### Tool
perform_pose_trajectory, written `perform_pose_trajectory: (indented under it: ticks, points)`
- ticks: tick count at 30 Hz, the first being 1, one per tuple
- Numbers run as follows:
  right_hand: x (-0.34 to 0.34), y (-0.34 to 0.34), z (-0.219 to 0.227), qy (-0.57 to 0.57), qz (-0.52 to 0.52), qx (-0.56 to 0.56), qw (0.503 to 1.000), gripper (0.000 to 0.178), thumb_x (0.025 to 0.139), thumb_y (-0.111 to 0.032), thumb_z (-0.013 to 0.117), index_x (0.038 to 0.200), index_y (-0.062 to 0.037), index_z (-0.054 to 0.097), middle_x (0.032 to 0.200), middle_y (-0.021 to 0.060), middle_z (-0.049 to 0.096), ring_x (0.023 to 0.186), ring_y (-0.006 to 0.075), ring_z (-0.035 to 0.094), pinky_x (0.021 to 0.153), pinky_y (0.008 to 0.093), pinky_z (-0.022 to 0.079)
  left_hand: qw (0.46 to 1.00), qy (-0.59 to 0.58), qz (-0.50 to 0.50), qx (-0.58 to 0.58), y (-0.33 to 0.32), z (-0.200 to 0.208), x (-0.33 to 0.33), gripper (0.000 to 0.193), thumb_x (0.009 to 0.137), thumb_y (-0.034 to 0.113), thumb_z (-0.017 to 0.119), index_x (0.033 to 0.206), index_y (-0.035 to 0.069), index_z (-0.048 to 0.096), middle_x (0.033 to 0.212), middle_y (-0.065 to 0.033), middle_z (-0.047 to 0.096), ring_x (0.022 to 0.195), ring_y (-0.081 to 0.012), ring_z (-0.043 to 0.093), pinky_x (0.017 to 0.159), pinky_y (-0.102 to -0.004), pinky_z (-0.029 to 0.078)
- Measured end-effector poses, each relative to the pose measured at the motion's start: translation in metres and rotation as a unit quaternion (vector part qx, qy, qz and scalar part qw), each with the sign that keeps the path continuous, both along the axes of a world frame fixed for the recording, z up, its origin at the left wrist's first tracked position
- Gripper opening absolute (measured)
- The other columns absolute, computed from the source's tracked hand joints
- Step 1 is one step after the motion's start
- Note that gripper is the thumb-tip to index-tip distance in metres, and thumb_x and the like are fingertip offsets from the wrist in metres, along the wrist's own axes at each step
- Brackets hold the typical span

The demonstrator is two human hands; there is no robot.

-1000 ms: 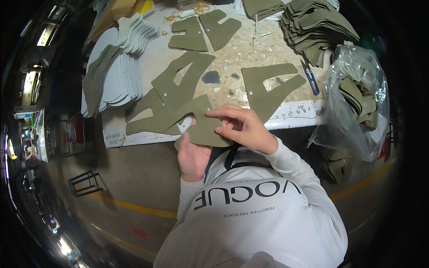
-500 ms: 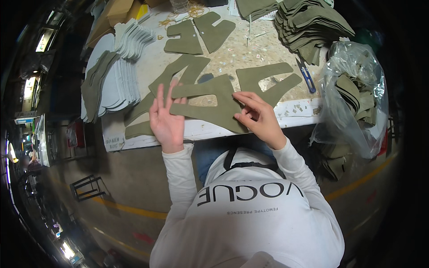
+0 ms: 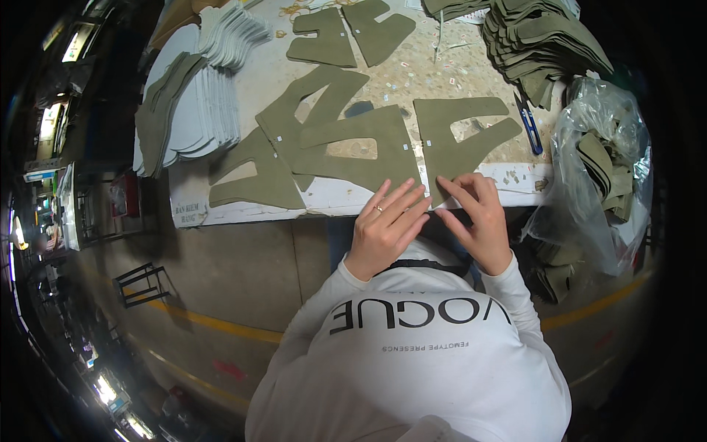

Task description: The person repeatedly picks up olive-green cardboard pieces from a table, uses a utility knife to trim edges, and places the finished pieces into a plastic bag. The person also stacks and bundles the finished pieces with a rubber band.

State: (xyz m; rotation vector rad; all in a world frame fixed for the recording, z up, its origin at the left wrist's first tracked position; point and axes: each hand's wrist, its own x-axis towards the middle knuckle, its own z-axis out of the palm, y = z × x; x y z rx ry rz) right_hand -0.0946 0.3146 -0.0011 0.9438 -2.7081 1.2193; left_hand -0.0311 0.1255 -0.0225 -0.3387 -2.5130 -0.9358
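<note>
Two flat olive fabric pieces with cut-out slots, a middle piece and a right piece, lie side by side near the table's front edge. A narrow gap runs between them, with small white stickers beside it. My left hand is open, palm down, its fingertips at the middle piece's lower corner. My right hand is also open, thumb and index finger apart, the index fingertip on the right piece's lower corner. The middle piece partly overlaps another olive piece; a further one lies to the left.
Farther back lies another pair of olive pieces. A stack of pale pieces stands at the left, an olive piece draped on it. Right are an olive pile, blue-handled thread snips and a clear plastic bag of olive pieces.
The middle piece now lies flat beside the right piece. My left hand has turned palm down and moved right to its near corner; my right hand has shifted right and nearer. The view has shifted slightly.
</note>
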Motion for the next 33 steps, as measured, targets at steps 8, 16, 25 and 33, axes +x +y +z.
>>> perform_pose_trajectory:
  ticks: [8, 16, 25, 33]
  points:
    - [-0.003, -0.006, -0.012, 0.051, -0.043, -0.049, 0.997, 0.024, 0.077, -0.003, 0.074, 0.100, -0.0057, 0.071, 0.089, 0.0066, 0.060, 0.079, 0.0238, 0.057, 0.068, 0.0335, 0.048, 0.998, 0.020, 0.005, 0.051, 0.001, -0.009, -0.003, 0.022, 0.078, 0.000, 0.074, 0.100, 0.005, 0.074, 0.102, -0.0084, 0.074, 0.105, -0.0263, 0.069, 0.094, -0.0428, 0.052]
    - [-0.002, -0.013, -0.010, 0.086, -0.052, -0.015, 0.995, 0.024, 0.075, -0.010, 0.076, 0.098, -0.0064, 0.069, 0.090, 0.0053, 0.060, 0.079, 0.0235, 0.057, 0.069, 0.0334, 0.049, 0.999, 0.023, 0.013, 0.037, 0.005, -0.013, 0.003, 0.022, 0.079, 0.001, 0.072, 0.100, 0.005, 0.074, 0.103, -0.0087, 0.073, 0.106, -0.0268, 0.069, 0.094, -0.0435, 0.052]
    - [0.003, -0.008, -0.010, 0.034, -0.007, -0.048, 0.998, 0.018, 0.076, -0.007, 0.074, 0.094, -0.0060, 0.070, 0.087, 0.0056, 0.059, 0.079, 0.0237, 0.057, 0.069, 0.0341, 0.048, 0.999, 0.025, 0.009, 0.035, 0.005, -0.012, 0.009, 0.021, 0.078, 0.000, 0.072, 0.099, 0.004, 0.074, 0.103, -0.0087, 0.073, 0.105, -0.0267, 0.069, 0.094, -0.0437, 0.052]
    - [0.000, -0.005, -0.007, 0.011, 0.033, -0.058, 0.998, 0.024, 0.078, -0.010, 0.073, 0.102, -0.0062, 0.072, 0.093, 0.0066, 0.061, 0.084, 0.0240, 0.058, 0.074, 0.0333, 0.048, 0.998, 0.037, -0.015, 0.051, 0.003, -0.013, 0.006, 0.021, 0.077, 0.003, 0.074, 0.098, 0.003, 0.073, 0.106, -0.0105, 0.072, 0.107, -0.0276, 0.068, 0.094, -0.0439, 0.052]
